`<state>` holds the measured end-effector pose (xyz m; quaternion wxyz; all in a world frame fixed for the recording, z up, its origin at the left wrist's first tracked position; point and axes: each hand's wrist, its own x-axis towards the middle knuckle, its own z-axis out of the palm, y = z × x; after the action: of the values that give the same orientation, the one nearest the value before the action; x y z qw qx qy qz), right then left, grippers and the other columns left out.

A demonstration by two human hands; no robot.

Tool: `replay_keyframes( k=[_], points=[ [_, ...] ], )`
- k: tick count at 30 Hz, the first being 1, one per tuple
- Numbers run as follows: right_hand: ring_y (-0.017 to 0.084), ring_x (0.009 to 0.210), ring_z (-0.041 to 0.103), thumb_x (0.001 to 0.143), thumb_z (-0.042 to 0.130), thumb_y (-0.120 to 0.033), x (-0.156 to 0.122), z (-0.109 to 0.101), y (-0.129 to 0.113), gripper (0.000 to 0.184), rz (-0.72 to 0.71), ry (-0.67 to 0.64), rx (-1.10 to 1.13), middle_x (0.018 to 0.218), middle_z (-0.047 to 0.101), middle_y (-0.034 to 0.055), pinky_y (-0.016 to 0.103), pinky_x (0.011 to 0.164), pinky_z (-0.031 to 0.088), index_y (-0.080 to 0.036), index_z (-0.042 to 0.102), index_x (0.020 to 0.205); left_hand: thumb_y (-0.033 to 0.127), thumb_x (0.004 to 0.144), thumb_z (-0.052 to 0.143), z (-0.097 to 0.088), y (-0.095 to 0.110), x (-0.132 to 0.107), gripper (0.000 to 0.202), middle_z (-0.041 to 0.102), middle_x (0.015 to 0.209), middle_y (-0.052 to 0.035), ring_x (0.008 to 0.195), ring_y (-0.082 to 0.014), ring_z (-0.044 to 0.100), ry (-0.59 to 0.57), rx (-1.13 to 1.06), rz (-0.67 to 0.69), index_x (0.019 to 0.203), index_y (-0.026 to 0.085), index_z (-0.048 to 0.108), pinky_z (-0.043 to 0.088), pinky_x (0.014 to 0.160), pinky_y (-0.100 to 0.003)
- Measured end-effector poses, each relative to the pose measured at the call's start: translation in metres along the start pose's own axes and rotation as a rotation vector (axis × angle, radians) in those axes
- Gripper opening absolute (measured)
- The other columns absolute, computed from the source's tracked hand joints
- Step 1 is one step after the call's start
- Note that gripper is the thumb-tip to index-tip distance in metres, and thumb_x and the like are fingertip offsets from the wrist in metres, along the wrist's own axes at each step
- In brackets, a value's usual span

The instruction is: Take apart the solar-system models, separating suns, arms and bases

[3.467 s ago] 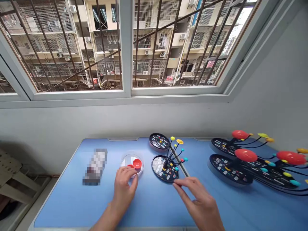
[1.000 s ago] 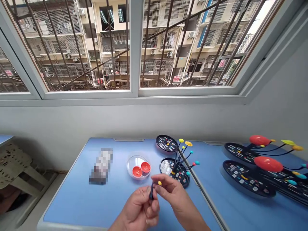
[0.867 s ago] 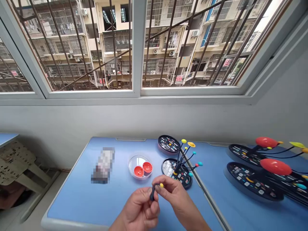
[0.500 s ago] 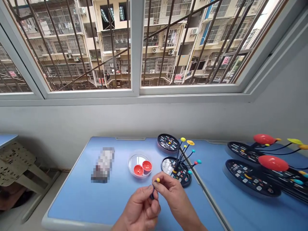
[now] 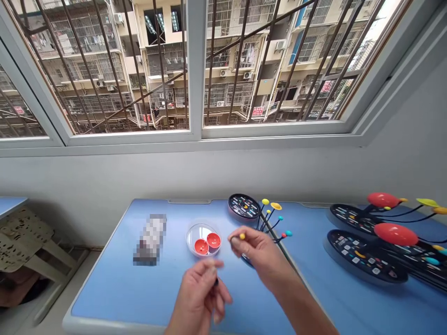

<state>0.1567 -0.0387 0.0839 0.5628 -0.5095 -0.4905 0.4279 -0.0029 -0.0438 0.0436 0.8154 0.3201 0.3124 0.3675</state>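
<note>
Yellow bead [image 5: 242, 236] sits pinched at the fingertips of my right hand [image 5: 260, 251], up and to the right of my half-curled left hand [image 5: 199, 293], which closes on a small dark stem [image 5: 216, 282], the two well apart, near the clear plastic dish [image 5: 203, 239].

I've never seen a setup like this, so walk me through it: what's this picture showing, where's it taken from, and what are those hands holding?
This view comes from a camera worn on a person's head, looking forward and down, so these are the person's own bare hands, not a machine. The left hand seems to hold a small dark piece. The right hand pinches a yellow ball. On the blue table are a clear dish with two red cups, a blurred packet, and black discs, some with coloured balls on thin stalks.
</note>
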Motion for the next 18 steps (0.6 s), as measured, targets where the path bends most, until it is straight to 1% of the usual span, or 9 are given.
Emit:
replay_keyframes(
  k=[2, 3, 5, 7, 10, 13, 15, 18],
  points=[
    [0.010, 0.054, 0.043, 0.068, 0.065, -0.044, -0.009, 0.012, 0.009, 0.027, 0.080, -0.166, 0.084, 0.055, 0.050, -0.0030, 0.024, 0.055, 0.036, -0.017, 0.060, 0.068, 0.048, 0.063, 0.068, 0.002, 0.017, 0.002, 0.043, 0.057, 0.048, 0.0013, 0.033, -0.0036, 0.035, 0.066, 0.106, 0.130, 0.087, 0.014, 0.060, 0.021, 0.034, -0.016],
    [0.010, 0.054, 0.043, 0.067, 0.066, -0.043, -0.012, 0.018, 0.014, 0.027, 0.116, -0.222, 0.123, 0.055, 0.051, -0.0031, 0.023, 0.054, 0.035, -0.017, 0.060, 0.067, 0.046, 0.063, 0.068, 0.002, 0.023, 0.003, 0.040, 0.055, 0.047, 0.0021, 0.034, -0.0033, 0.035, 0.092, 0.166, 0.168, 0.084, 0.013, 0.060, 0.021, 0.035, -0.015],
    [0.010, 0.055, 0.046, 0.065, 0.067, -0.042, -0.017, 0.027, 0.021, 0.027, 0.177, -0.298, 0.189, 0.055, 0.053, -0.0027, 0.023, 0.053, 0.032, -0.017, 0.058, 0.063, 0.044, 0.061, 0.070, 0.002, 0.031, 0.006, 0.035, 0.050, 0.044, 0.0038, 0.037, -0.0037, 0.037, 0.118, 0.285, 0.190, 0.074, 0.013, 0.059, 0.020, 0.037, -0.015],
    [0.012, 0.058, 0.051, 0.064, 0.068, -0.039, -0.017, 0.032, 0.025, 0.026, 0.226, -0.346, 0.226, 0.054, 0.056, -0.0019, 0.023, 0.053, 0.031, -0.017, 0.054, 0.059, 0.041, 0.060, 0.071, -0.001, 0.034, 0.008, 0.032, 0.047, 0.042, 0.0049, 0.038, -0.0054, 0.042, 0.099, 0.396, 0.173, 0.068, 0.013, 0.058, 0.021, 0.038, -0.016],
    [0.012, 0.056, 0.053, 0.060, 0.069, -0.035, -0.015, 0.034, 0.029, 0.026, 0.274, -0.381, 0.254, 0.049, 0.054, -0.0032, 0.023, 0.053, 0.030, -0.017, 0.052, 0.055, 0.038, 0.060, 0.070, -0.008, 0.037, 0.009, 0.027, 0.044, 0.041, 0.0056, 0.039, -0.0070, 0.044, 0.001, 0.541, 0.146, 0.066, 0.013, 0.061, 0.027, 0.041, -0.018],
    [0.011, 0.051, 0.051, 0.055, 0.073, -0.034, -0.014, 0.035, 0.035, 0.028, 0.309, -0.410, 0.296, 0.046, 0.050, -0.0052, 0.023, 0.051, 0.029, -0.017, 0.051, 0.054, 0.036, 0.061, 0.069, -0.015, 0.040, 0.007, 0.024, 0.042, 0.042, 0.0061, 0.039, -0.0075, 0.044, -0.113, 0.601, 0.137, 0.066, 0.013, 0.063, 0.033, 0.043, -0.020],
    [0.011, 0.052, 0.052, 0.056, 0.074, -0.036, -0.015, 0.037, 0.037, 0.029, 0.311, -0.416, 0.290, 0.050, 0.052, -0.0041, 0.023, 0.051, 0.031, -0.017, 0.051, 0.058, 0.036, 0.062, 0.068, -0.019, 0.041, 0.005, 0.024, 0.044, 0.043, 0.0053, 0.040, -0.0075, 0.044, -0.133, 0.589, 0.131, 0.066, 0.013, 0.061, 0.033, 0.043, -0.020],
    [0.012, 0.059, 0.054, 0.062, 0.071, -0.037, -0.018, 0.038, 0.034, 0.028, 0.247, -0.360, 0.219, 0.061, 0.059, -0.0020, 0.023, 0.054, 0.035, -0.018, 0.054, 0.074, 0.036, 0.063, 0.065, -0.024, 0.041, 0.005, 0.023, 0.047, 0.047, 0.0043, 0.040, -0.0069, 0.044, -0.093, 0.579, 0.127, 0.064, 0.014, 0.058, 0.032, 0.044, -0.019]
  ],
)
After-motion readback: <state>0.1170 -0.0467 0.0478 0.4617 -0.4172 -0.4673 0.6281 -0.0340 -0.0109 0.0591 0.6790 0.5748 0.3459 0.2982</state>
